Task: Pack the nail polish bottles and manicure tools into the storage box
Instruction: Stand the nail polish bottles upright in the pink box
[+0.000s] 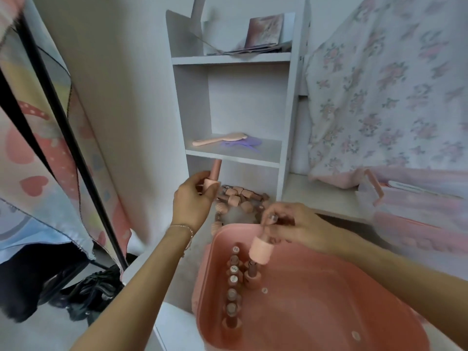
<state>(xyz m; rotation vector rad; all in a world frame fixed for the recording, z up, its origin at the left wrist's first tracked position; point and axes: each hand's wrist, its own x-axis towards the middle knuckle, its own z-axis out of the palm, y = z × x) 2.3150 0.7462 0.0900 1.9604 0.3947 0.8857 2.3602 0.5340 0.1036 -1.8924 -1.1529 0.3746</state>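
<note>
A pink storage box (329,287) sits open at the lower right, with a row of several nail polish bottles (233,282) standing along its left wall. My right hand (286,224) grips a pink nail polish bottle (260,250) by its cap, tilted just above the box's far left corner. My left hand (193,201) holds another pink bottle (214,176) upright in front of the lowest shelf. A heap of several more bottles (240,198) lies on that lowest shelf, behind both hands.
A white shelf unit (233,150) stands ahead; its middle shelf carries a pink brush (220,139) and a purple comb (239,145). A flowered cloth (390,97) hangs at right above a clear pink-handled container (415,206). A wardrobe frame (63,127) stands left.
</note>
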